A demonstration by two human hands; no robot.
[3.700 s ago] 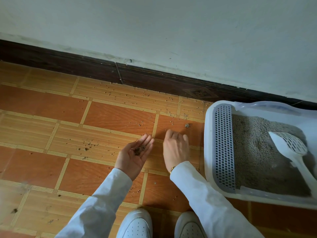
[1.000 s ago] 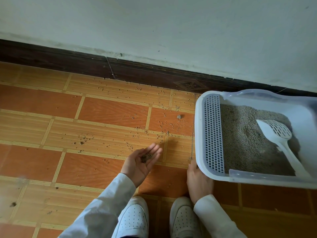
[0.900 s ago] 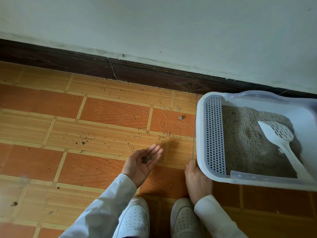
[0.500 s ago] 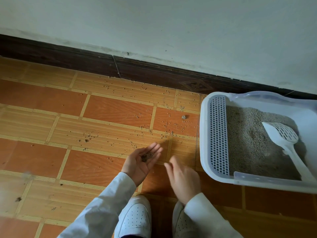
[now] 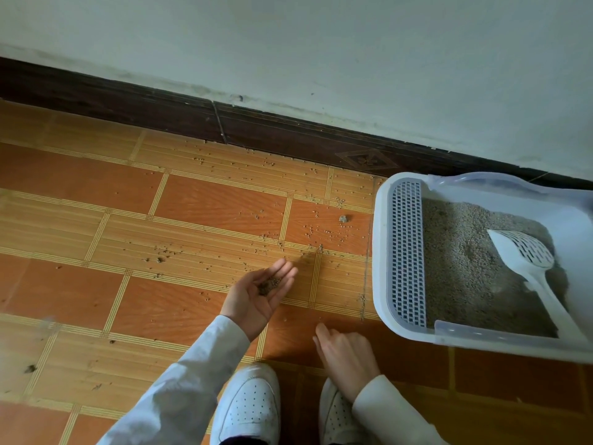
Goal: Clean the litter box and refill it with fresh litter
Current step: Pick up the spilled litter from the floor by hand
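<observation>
A white litter box (image 5: 380,252) with a perforated grey step stands at the right, holding grey litter (image 5: 465,268). A white slotted scoop (image 5: 526,261) rests in it. My left hand (image 5: 256,297) is cupped palm up over the floor, holding a small pile of litter grains (image 5: 269,284). My right hand (image 5: 343,354) is low near the tiles, left of the box's front corner, fingers loosely curled, index finger pointing at the floor; I see nothing in it.
Loose litter grains (image 5: 317,232) and a small clump (image 5: 343,218) are scattered over the orange tiles. A dark baseboard (image 5: 192,114) and white wall run along the back. My white shoes (image 5: 247,406) are at the bottom edge.
My right hand left the litter box's front-left corner and moved to the floor nearer my feet. My left hand kept its cupped grains in place.
</observation>
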